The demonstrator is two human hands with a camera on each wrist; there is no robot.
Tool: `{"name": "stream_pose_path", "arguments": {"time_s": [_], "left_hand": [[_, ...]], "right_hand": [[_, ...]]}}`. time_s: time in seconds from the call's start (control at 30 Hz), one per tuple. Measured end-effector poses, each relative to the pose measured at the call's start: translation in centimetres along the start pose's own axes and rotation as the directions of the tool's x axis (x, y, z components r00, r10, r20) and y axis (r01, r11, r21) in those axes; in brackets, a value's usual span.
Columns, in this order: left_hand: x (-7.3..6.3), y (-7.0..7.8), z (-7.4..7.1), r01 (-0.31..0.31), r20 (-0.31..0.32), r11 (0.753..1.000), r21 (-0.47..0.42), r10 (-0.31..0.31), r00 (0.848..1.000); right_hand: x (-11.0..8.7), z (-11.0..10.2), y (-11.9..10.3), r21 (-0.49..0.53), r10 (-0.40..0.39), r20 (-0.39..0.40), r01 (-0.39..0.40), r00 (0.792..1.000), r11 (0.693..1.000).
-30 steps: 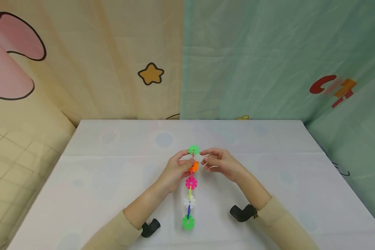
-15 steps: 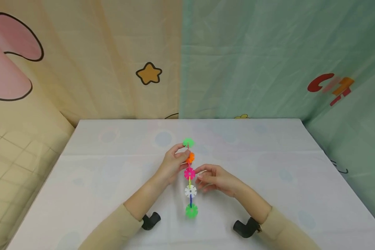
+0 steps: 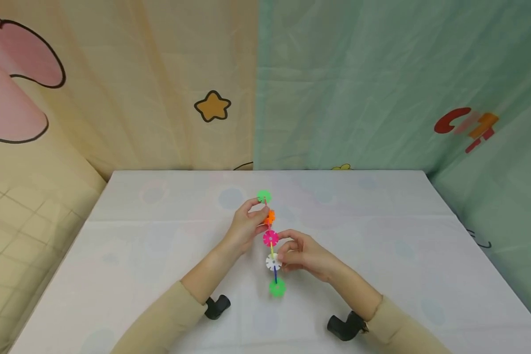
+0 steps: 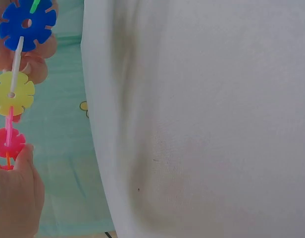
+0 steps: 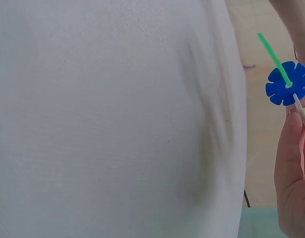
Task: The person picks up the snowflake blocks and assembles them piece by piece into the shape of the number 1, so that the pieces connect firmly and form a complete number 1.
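A chain of flower-shaped plastic snowflake discs is raised above the table in the head view. From far to near it shows a green disc [image 3: 264, 196], an orange disc [image 3: 271, 217], a pink disc [image 3: 271, 239], a yellow disc [image 4: 13, 94], a white disc [image 3: 273, 262], a blue disc [image 5: 288, 83] and another green disc [image 3: 277, 288]. My left hand [image 3: 245, 225] pinches the far part by the orange disc, its index finger up at the far green one. Thumb and fingers of my right hand [image 3: 311, 256] pinch the white disc's right edge.
A white cloth-covered table [image 3: 159, 275] lies beneath both hands. Behind it hang a yellow curtain [image 3: 159, 98] and a green curtain [image 3: 358, 88]. Black curved mounts, one at the left wrist [image 3: 218, 307] and one at the right wrist [image 3: 345, 327], jut out over the table.
My left hand has moved the chain slightly away from me, and its near end has swung right. My right hand has come nearer and taken hold of the white disc.
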State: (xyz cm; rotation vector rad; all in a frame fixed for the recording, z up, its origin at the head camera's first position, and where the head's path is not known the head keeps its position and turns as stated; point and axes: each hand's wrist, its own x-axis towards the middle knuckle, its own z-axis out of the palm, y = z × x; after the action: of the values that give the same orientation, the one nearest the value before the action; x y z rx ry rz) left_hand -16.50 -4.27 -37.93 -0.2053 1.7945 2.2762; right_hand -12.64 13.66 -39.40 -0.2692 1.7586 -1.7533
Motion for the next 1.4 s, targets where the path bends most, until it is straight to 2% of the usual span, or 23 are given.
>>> {"name": "stream_pose_path", "arguments": {"time_s": [0.23, 0.33, 0.47, 0.63, 0.8, 0.97, 1.1, 1.23, 1.4], "left_hand": [[0.6, -0.2, 0.2, -0.014, 0.035, 1.000, -0.005, 0.014, 0.999], [1.0, -0.2, -0.1, -0.030, 0.080, 0.998, 0.050, 0.026, 0.996], [1.8, -0.3, -0.7, -0.033, 0.149, 0.989, 0.147, 0.011, 0.989], [3.1, -0.3, -0.9, -0.034, 0.182, 0.981, 0.194, -0.002, 0.983], [4.7, -0.1, -0.7, -0.042, 0.169, 0.984, 0.173, 0.013, 0.986], [6.1, 0.0, -0.2, 0.017, 0.121, 0.990, 0.138, -0.034, 0.992], [7.5, -0.4, 0.0, 0.055, 0.086, 0.988, 0.143, -0.068, 0.994], [8.6, -0.8, 0.0, 0.085, 0.045, 0.986, 0.140, -0.092, 0.995], [9.4, -1.2, 0.0, 0.112, 0.034, 0.990, 0.086, -0.115, 0.993]], "right_hand": [[0.6, -0.3, 0.2, 0.011, -0.012, -0.044, 0.012, 0.999, 1.000], [0.7, -0.5, 0.2, 0.015, -0.011, -0.053, 0.012, 0.999, 1.000], [0.7, -0.9, 0.3, 0.017, 0.003, -0.068, -0.001, 0.998, 1.000], [1.1, -1.7, 0.4, 0.017, 0.025, -0.103, -0.023, 0.994, 1.000], [2.1, -2.4, 0.4, 0.055, 0.056, -0.146, -0.048, 0.988, 0.997], [3.0, -3.1, 0.2, 0.118, 0.063, -0.127, -0.048, 0.990, 0.992], [3.8, -3.8, 0.1, 0.150, 0.051, -0.112, -0.034, 0.992, 0.988], [5.2, -4.0, 0.2, 0.152, 0.108, -0.172, -0.082, 0.979, 0.985], [6.4, -4.0, 0.3, 0.170, 0.168, -0.225, -0.132, 0.960, 0.977]]}}
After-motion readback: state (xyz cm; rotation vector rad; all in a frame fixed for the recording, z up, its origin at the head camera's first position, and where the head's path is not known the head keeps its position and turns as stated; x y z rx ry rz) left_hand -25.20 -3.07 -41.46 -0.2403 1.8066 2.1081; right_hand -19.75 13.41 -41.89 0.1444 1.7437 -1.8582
